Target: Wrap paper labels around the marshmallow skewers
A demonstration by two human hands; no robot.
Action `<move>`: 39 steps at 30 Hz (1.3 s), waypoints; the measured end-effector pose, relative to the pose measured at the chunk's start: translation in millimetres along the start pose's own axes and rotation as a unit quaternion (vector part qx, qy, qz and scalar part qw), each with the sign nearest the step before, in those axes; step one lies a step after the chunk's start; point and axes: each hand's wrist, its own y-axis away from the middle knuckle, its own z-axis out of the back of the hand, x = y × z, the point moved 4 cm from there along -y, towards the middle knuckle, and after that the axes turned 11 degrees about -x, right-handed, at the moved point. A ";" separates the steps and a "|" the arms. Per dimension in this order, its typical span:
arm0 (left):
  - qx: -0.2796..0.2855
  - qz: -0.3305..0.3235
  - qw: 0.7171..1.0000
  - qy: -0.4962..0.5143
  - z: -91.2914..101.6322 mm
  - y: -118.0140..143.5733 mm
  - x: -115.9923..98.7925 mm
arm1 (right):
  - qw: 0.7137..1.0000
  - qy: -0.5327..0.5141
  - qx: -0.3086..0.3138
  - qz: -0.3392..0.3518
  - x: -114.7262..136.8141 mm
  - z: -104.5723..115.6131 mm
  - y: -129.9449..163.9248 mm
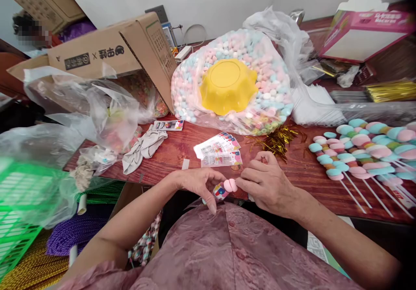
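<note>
My left hand (pixel 199 184) and my right hand (pixel 268 184) meet at the near edge of the red-brown table (pixel 299 169). Between their fingertips is a marshmallow skewer (pixel 227 187): pink marshmallows at the top, with a small printed wrapper around the part below. Both hands pinch it, the left from the left side, the right from the right. Just behind the hands lie a few printed labels (pixel 219 149). Finished marshmallow skewers (pixel 360 151) in pink, blue and green lie in a pile on the right, sticks pointing toward me.
A big clear bag of pastel marshmallows (pixel 269 86) holds an upturned yellow bowl (pixel 227 84). Gold twist ties (pixel 276 138) lie beside it. A cardboard box (pixel 107 49), crumpled plastic bags (pixel 97 108), a grey cloth (pixel 144 149), a green basket (pixel 19 212), a pink box (pixel 364 32).
</note>
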 end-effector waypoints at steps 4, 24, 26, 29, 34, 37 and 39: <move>0.064 0.014 0.996 0.062 -14.7 -6.2 12.8 | 1.000 -0.003 -0.012 -0.001 0.6 2.6 2.1; -0.071 -0.011 0.997 -0.038 -25.3 -16.2 0.9 | 0.976 0.131 0.164 0.057 28.7 4.4 -0.7; -0.086 -0.028 0.995 -0.036 -25.5 -18.0 0.8 | 0.973 0.138 0.176 0.056 29.1 2.3 -0.5; -0.082 -0.053 0.994 -0.044 -27.2 -23.1 0.5 | 0.973 0.107 0.194 0.058 29.4 -1.1 -0.6; -0.070 -0.032 0.995 -0.055 -31.4 -36.1 -5.5 | 0.991 -0.020 0.132 -0.018 15.5 -15.2 7.7; -0.067 -0.026 0.995 -0.076 -29.5 -43.0 -14.6 | 0.992 -0.083 0.078 -0.056 2.5 -23.6 17.8; -0.084 -0.042 0.990 -0.103 -21.4 -45.5 -21.1 | 0.990 -0.095 0.066 -0.074 -6.2 -24.8 22.4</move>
